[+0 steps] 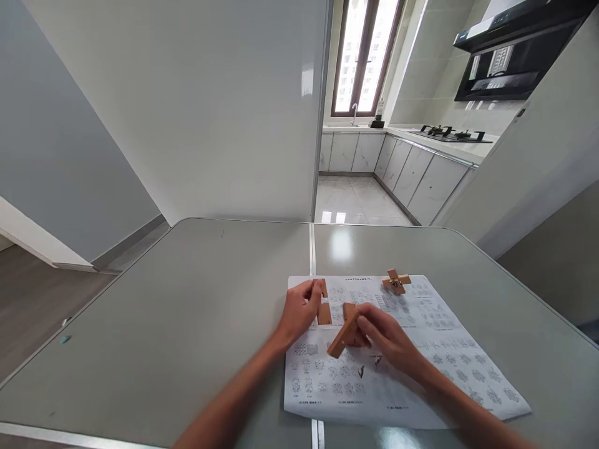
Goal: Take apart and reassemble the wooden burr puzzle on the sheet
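Note:
My left hand (300, 310) is closed, thumb and fingers pinched at a small wooden puzzle piece (324, 287) partly hidden behind the fingertips. Just below it, a flat wooden piece (324, 314) with a dark mark lies on the printed sheet (421, 380). In my right hand (386, 333) a longer wooden puzzle piece (341, 340) is gripped at its upper end, slanting down to the left. Behind that piece, another wooden piece (349, 310) shows in part; whether the right hand touches it I cannot tell. Several wooden pieces joined in a cross shape (396, 282) rest near the sheet's far edge.
The sheet, covered in small diagrams, spans the seam (312, 249) of a grey-green table (163, 337). Its near right corner curls slightly. A small green bit (65, 339) lies near the left edge. Beyond stand a white wall (210, 112) and a kitchen with a stove (452, 134).

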A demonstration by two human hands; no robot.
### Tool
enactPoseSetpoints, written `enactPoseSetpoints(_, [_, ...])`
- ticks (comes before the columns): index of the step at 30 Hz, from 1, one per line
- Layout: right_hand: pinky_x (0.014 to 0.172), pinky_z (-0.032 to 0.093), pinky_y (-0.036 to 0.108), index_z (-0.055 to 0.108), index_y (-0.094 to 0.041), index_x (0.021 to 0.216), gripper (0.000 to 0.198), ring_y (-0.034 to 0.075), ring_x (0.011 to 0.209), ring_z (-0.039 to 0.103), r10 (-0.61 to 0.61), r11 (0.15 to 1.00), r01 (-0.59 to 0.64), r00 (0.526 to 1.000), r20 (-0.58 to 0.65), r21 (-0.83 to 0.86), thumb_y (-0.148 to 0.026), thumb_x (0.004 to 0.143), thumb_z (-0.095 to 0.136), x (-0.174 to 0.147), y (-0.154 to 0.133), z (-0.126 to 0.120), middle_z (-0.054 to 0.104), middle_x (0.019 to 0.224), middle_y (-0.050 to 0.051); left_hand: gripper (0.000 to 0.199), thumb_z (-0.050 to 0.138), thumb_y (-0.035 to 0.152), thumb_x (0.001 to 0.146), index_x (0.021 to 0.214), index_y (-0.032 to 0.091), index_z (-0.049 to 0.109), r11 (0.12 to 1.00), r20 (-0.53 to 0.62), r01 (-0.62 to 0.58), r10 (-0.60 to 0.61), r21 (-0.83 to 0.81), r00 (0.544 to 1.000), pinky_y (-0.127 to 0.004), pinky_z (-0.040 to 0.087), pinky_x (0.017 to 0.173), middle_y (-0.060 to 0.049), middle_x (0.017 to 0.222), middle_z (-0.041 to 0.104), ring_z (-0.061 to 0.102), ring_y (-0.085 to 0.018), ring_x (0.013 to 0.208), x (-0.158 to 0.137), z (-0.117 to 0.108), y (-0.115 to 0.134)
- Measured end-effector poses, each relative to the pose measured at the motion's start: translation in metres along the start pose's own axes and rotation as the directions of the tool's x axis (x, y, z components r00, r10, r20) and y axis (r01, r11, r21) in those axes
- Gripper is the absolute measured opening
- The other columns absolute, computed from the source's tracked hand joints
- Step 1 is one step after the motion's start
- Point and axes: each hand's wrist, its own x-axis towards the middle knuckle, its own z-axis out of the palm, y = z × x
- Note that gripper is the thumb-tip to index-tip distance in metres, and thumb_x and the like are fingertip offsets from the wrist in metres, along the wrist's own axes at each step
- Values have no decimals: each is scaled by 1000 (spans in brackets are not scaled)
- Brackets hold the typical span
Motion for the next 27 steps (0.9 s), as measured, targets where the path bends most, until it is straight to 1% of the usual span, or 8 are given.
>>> enactPoseSetpoints(3, [54, 44, 28, 57, -22, 93, 37, 14, 56, 46, 73, 997, -69, 990, -121, 43, -56, 103, 47, 7, 2, -12, 49, 67, -3, 51, 45, 53, 101, 65, 19, 58, 986, 114, -98, 82, 136, 990, -28, 32, 61, 1, 61, 51, 42, -14, 60, -4, 5, 1])
enactPoseSetpoints(6, [51, 41, 26, 52, -23, 82, 43, 14, 56, 43, 137, 991, -134, 963, -234, 30, -60, 102, 47, 11, 7, -19, 45, 67, -4, 47, 47, 46, 102, 65, 20, 61, 956, 176, -183, 144, 230, 974, -30, 38, 67, -1, 65, 57, 49, -17, 67, -6, 9, -4])
enactPoseSetpoints(8, [51, 40, 26, 47, -23, 75, 46, 14, 57, 42, 144, 986, -164, 938, -315, -37, -60, 102, 47, 12, 13, -23, 45, 66, -4, 45, 49, 42, 102, 65, 20, 62, 933, 185, -234, 188, 273, 965, -32, 42, 75, -4, 74, 63, 54, -20, 79, -6, 10, -8])
enactPoseSetpoints(10, [51, 37, 26, 42, -23, 71, 48, 14, 57, 40, 119, 972, -183, 923, -365, -147, -59, 102, 47, 13, 19, -25, 43, 64, -4, 43, 50, 39, 102, 67, 20, 65, 916, 182, -263, 215, 303, 959, -35, 45, 83, -7, 85, 67, 55, -22, 90, -6, 11, -11])
enactPoseSetpoints(13, [49, 32, 27, 37, -24, 67, 50, 14, 55, 37, 63, 928, -188, 930, -363, -321, -58, 103, 46, 14, 26, -29, 40, 60, -4, 40, 52, 36, 102, 69, 20, 67, 893, 167, -281, 236, 351, 957, -38, 47, 87, -7, 91, 67, 54, -23, 97, -7, 11, -12])
enactPoseSetpoints(16, [49, 31, 28, 39, -24, 66, 50, 15, 52, 38, 25, 881, -176, 944, -328, -440, -56, 104, 45, 15, 30, -31, 42, 57, -4, 36, 56, 34, 100, 69, 20, 67, 860, 159, -305, 262, 409, 952, -40, 48, 89, -8, 93, 66, 54, -24, 99, -8, 12, -12])
enactPoseSetpoints(23, [50, 36, 30, 55, -23, 75, 47, 17, 50, 49, 25, 824, -189, 954, -299, -535, -58, 104, 42, 14, 35, -30, 56, 58, -1, 27, 64, 29, 94, 69, 18, 64, 811, 171, -309, 257, 497, 951, -44, 47, 93, -9, 101, 63, 54, -26, 104, -11, 16, -16])
enactPoseSetpoints(27, [51, 37, 30, 58, -23, 81, 47, 19, 51, 56, 53, 783, -226, 952, -300, -579, -59, 104, 40, 14, 34, -26, 63, 61, 2, 16, 64, 27, 92, 79, 19, 62, 784, 190, -324, 263, 529, 946, -44, 48, 93, -8, 102, 62, 55, -26, 103, -12, 16, -15])
